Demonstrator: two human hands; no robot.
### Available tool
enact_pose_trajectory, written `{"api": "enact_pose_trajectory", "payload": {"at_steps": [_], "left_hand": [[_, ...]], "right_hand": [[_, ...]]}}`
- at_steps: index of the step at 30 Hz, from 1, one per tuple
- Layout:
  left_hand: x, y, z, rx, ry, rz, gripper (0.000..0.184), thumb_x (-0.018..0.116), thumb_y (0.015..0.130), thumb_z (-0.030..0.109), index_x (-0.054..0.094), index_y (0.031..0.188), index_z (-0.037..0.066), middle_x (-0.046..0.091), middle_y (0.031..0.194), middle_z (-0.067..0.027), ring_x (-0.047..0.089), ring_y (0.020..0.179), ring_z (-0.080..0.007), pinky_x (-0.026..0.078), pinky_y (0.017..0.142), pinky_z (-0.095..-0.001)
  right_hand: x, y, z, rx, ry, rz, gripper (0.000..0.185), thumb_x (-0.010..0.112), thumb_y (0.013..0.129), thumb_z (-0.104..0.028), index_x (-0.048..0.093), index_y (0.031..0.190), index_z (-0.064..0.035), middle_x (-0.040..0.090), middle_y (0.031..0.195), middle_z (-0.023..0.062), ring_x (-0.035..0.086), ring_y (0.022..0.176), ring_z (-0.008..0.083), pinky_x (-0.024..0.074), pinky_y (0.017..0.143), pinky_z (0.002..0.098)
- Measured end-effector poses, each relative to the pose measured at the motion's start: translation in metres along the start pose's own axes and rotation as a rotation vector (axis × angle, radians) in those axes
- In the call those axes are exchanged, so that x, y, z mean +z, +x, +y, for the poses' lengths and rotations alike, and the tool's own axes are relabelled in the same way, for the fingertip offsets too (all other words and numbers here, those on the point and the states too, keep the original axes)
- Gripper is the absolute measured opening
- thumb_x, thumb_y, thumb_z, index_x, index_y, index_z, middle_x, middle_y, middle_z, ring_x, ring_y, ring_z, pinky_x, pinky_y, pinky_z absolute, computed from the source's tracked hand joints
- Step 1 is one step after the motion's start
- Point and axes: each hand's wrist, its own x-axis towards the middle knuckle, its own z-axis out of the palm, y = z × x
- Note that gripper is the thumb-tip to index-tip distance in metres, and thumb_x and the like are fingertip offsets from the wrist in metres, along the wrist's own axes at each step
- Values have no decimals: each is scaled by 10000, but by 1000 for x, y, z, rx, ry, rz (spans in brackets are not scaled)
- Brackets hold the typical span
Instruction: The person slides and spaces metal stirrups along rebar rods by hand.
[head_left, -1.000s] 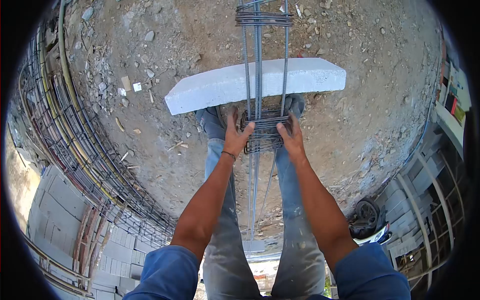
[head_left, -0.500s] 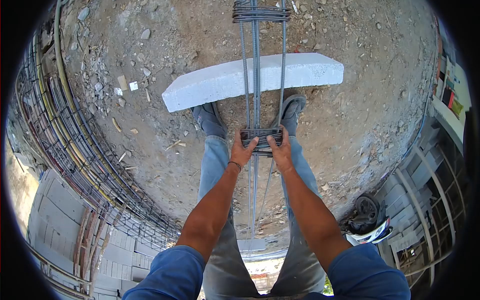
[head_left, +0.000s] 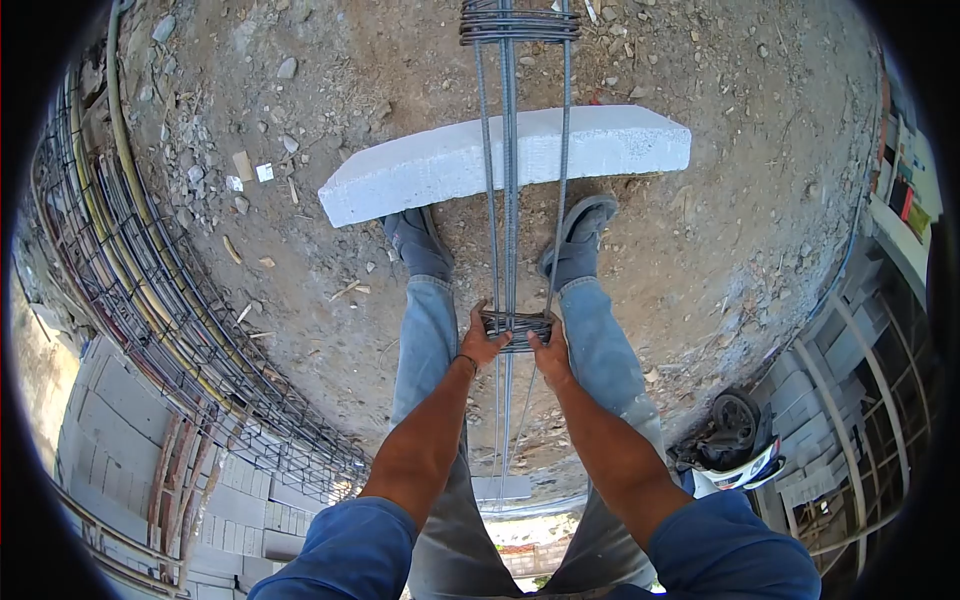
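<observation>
We are seeing the near bundle of dark, rectangular steel-wire rings (head_left: 519, 324) sitting closer to the body than a second ago, when it was lying between the shoes; its rings are also packing more tightly together. The far bundle of dark steel-wire rings (head_left: 520, 27) is keeping roughly its place, so the bare stretch of long, grey, ribbed steel bars (head_left: 510, 110) between the bundles is growing longer. The near bundle is encircling these bars, between the lower legs. The left hand (head_left: 483, 343) is gripping its left end and the right hand (head_left: 550, 352) its right end, the fingers of both clamping on the rings.

Counting, we are finding two hands, two bundles, one long white block (head_left: 410, 170) lying across beneath the bars, and two dark grey shoes (head_left: 582, 235) standing on its near side. At least three bars are showing; the overlapping rings are defeating our count. One black wheel (head_left: 735, 425) is showing at right, and dark steel mesh cages (head_left: 150, 260) are lying at left, too tangled for counting.
</observation>
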Motion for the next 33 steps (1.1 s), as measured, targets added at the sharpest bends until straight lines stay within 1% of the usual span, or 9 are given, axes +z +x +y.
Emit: {"api": "enact_pose_trajectory", "payload": {"at_steps": [6, 9, 14, 20, 24, 27, 28, 30, 33], "left_hand": [[-11, -6, 44, 94, 322, 200, 1170, 879, 776, 339, 120, 1592, -19, 499, 1460, -310, 598, 1259, -384, 487, 1068, -423], [-33, -20, 130, 18, 301, 348, 602, 778, 895, 301, 575, 1344, -46, 674, 1258, -223, 675, 1134, -286, 544, 958, -387], [-76, -8, 295, 561, 33, 546, 508, 708, 960, 260, 564, 1337, -48, 673, 1250, -228, 670, 1163, -294, 529, 974, -390], [-114, 118, 458, 500, -275, 590, 801, 595, 1007, 507, 357, 1541, -41, 459, 1531, -227, 483, 1395, -323, 395, 1124, -361], [-108, 168, 503, 474, -381, 445, 811, 567, 996, 581, 433, 1495, -43, 580, 1380, -173, 579, 1235, -270, 445, 1031, -348], [-103, 202, 483, 462, -220, 379, 654, 569, 1014, 542, 580, 1384, 2, 606, 987, -27, 511, 853, -143, 449, 786, -341], [-100, 192, 484, 467, -222, 385, 654, 569, 1014, 542, 580, 1384, 2, 606, 987, -27, 511, 853, -143, 449, 786, -341], [-92, 185, 470, 488, -329, 364, 824, 593, 1010, 511, 355, 1522, -90, 522, 1449, -273, 559, 1274, -301, 447, 1065, -385], [-77, 169, 464, 443, -449, 468, 768, 628, 1003, 489, 414, 1483, -72, 566, 1325, -181, 566, 1136, -226, 473, 948, -369]], "right_hand": [[-10, 8, -33, -79, -122, 236, 886, 747, 858, -12, 257, 1595, -47, 546, 1449, 233, 535, 1325, 337, 425, 1097, 374], [-29, 14, -107, -177, -185, 436, 646, 721, 872, -15, 446, 1455, 19, 620, 1279, 229, 613, 1170, 341, 482, 1000, 394], [-47, 47, -317, -729, -148, 591, 417, 684, 943, -116, 566, 1302, 60, 655, 1142, 213, 658, 1033, 326, 514, 916, 420], [-26, 168, -510, -760, -18, 332, 613, 681, 967, -426, 558, 1364, 24, 633, 1282, 239, 655, 1119, 302, 525, 910, 423], [-10, 203, -550, -676, 165, -15, 674, 668, 971, -472, 540, 1367, 58, 677, 1216, 218, 678, 1070, 266, 542, 887, 392], [-6, 197, -534, -606, 118, -72, 618, 636, 1001, -464, 555, 1367, 28, 726, 1101, 172, 685, 948, 235, 536, 897, 367], [-6, 196, -524, -640, 128, -42, 622, 632, 1005, -464, 551, 1363, 38, 736, 1057, 162, 689, 914, 239, 540, 877, 369], [-5, 187, -507, -657, 140, -10, 626, 628, 1008, -464, 547, 1358, 49, 745, 1014, 151, 694, 881, 243, 545, 856, 370], [-8, 180, -487, -638, 233, 10, 609, 646, 1001, -445, 559, 1327, 63, 742, 1033, 151, 697, 907, 235, 545, 837, 366]]}}
